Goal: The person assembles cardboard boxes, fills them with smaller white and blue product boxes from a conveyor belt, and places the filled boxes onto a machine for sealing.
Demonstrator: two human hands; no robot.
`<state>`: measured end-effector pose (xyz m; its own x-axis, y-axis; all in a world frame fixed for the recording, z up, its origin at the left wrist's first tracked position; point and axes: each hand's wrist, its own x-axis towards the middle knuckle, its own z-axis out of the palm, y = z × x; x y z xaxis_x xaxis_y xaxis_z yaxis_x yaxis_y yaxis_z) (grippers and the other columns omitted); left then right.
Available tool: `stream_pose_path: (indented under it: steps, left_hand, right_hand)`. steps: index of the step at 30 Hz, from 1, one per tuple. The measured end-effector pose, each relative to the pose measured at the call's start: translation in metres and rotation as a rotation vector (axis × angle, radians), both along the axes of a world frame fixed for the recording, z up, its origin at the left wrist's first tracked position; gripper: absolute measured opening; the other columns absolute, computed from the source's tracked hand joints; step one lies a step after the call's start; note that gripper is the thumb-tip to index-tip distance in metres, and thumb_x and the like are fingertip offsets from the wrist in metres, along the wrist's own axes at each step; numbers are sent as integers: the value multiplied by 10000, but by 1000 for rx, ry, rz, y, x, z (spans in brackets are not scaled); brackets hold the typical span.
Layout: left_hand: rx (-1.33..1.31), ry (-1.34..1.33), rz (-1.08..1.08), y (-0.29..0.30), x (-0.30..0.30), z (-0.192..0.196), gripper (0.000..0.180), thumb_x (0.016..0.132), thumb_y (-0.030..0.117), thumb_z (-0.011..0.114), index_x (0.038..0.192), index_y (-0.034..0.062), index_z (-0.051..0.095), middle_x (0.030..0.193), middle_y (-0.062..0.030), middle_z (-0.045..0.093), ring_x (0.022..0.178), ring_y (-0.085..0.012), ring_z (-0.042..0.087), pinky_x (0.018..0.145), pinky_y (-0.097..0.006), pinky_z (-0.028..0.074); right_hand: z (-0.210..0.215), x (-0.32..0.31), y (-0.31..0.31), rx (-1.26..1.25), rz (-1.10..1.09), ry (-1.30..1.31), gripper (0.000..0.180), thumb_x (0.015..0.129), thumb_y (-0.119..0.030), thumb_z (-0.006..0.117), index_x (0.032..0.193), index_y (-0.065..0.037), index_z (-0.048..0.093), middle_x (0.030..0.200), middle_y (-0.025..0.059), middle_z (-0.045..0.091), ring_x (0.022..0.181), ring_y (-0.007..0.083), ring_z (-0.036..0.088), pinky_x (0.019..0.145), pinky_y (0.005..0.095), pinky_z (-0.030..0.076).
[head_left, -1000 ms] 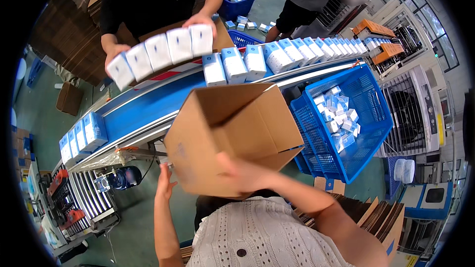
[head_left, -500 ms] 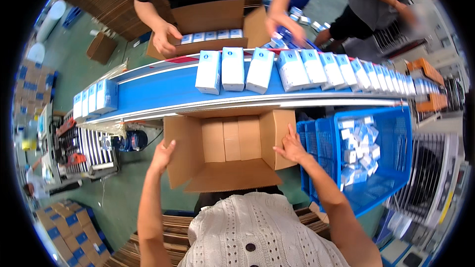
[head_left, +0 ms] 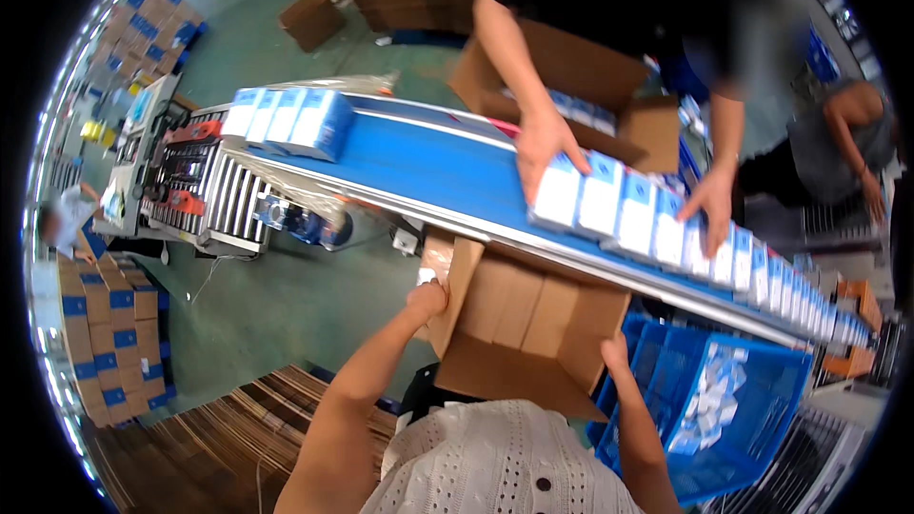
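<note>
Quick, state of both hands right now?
Left hand: closed, holding the cardboard box at its left side.
Right hand: at the box's right edge; fingers mostly hidden, grip cannot be told.

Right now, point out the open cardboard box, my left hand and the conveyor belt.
Open cardboard box (head_left: 514, 374), head view: its near flap.
Left hand (head_left: 427, 299), head view: back of the hand.
Conveyor belt (head_left: 433, 158), head view: a bare blue stretch.

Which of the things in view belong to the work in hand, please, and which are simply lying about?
Seemingly in use:
- open cardboard box, between left hand and right hand
- cartons on the blue conveyor

Apparently lying about:
- brown box on the floor
- stacked boxes, lower left
</note>
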<state>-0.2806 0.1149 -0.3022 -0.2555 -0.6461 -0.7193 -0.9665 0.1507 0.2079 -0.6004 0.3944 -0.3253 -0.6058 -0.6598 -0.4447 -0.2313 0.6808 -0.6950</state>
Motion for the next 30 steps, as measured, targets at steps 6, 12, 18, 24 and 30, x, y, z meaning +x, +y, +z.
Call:
stream_pose_path:
  steps: [6, 12, 18, 24, 30]
  left_hand:
    - [-474, 330, 92, -164, 74, 197, 248, 851, 244, 446, 848, 83, 633, 799, -158, 613, 754, -319, 593, 652, -389, 470]
    - [-1132, 122, 255, -414, 259, 143, 318, 835, 237, 446, 1048, 12, 518, 1010, -191, 555, 918, -364, 531, 793, -447, 429]
    - [-1082, 227, 214, -485, 261, 101, 453, 895, 326, 312, 862, -30, 589, 820, -220, 601, 809, -398, 556, 702, -485, 420]
    - [-494, 443, 66, -417, 181, 104, 694, 867, 547, 310, 821, -88, 586, 764, -259, 596, 799, -374, 580, 727, -395, 433]
    - [-241, 803, -119, -221, -22, 129, 462, 890, 386, 396, 1008, -29, 561, 869, -231, 600, 801, -330, 580, 721, -374, 442]
  right_hand:
    - [14, -28, 14, 399, -1, -63, 324, 786, -238, 512, 1030, -31, 561, 1050, 212, 563, 980, 354, 532, 816, 373, 428]
    - [69, 7, -19, 269, 525, 419, 344, 830, -298, 496, 1000, -3, 544, 857, 237, 596, 768, 358, 593, 659, 385, 483]
    - [160, 65, -41, 443, 374, 374, 355, 832, -333, 489, 815, 17, 545, 797, 255, 569, 796, 405, 545, 692, 442, 441]
    - [202, 47, -56, 283, 99, 603, 140, 760, -152, 502, 737, -14, 512, 707, 226, 539, 684, 392, 532, 590, 459, 425]
    - [228, -56, -153, -175, 102, 923, 267, 826, -193, 476, 713, 49, 474, 736, 250, 519, 725, 429, 504, 652, 463, 400]
